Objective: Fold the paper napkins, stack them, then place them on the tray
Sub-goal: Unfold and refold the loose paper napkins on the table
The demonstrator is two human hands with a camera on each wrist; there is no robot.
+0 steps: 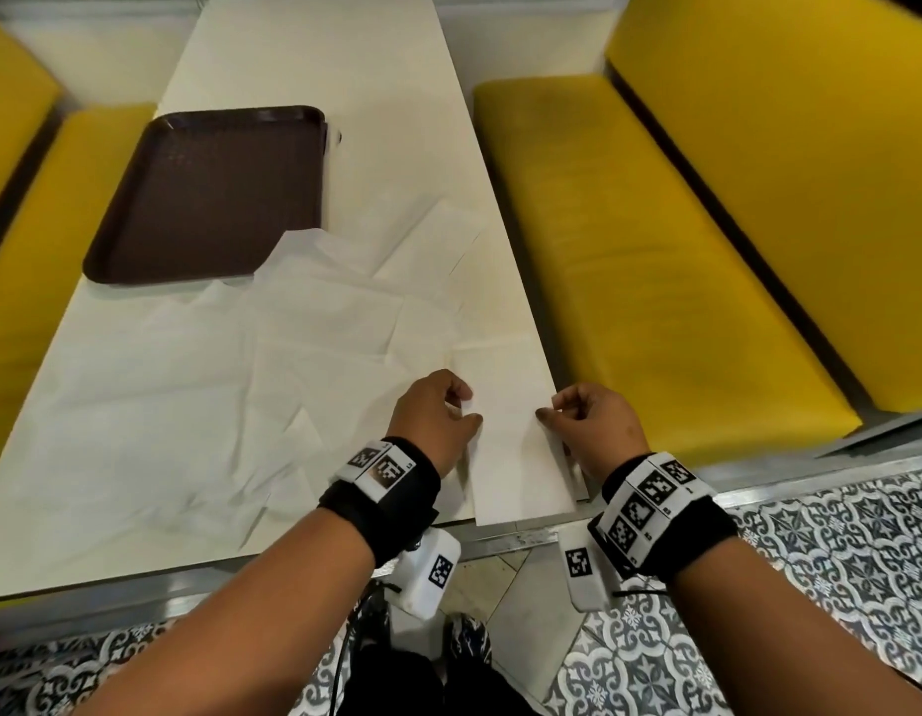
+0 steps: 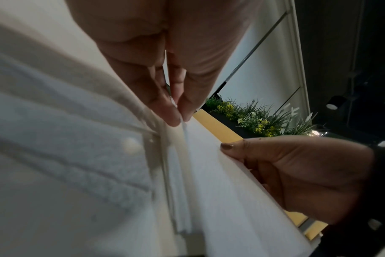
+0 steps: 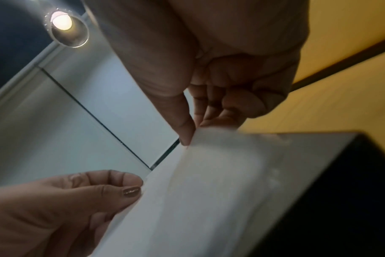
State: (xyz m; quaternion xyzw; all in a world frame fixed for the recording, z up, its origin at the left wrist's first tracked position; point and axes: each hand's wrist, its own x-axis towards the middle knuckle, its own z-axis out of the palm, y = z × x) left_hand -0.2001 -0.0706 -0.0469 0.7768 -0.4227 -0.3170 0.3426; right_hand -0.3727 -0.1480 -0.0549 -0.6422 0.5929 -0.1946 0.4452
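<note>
item: napkin point(image 1: 510, 405), one, my left hand point(image 1: 438, 410) and right hand point(image 1: 593, 413) each pinching an edge; advice: match corners squarely, then crease flat on table point(image 1: 376, 121)

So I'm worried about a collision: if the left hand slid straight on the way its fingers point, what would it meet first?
Probably the right hand, across the white paper napkin both pinch; depth is unclear.

Loose napkins point(image 1: 200, 385) seemingly cover the table point(image 1: 345, 69) before the tray point(image 1: 211, 193); beyond lies bare.
</note>
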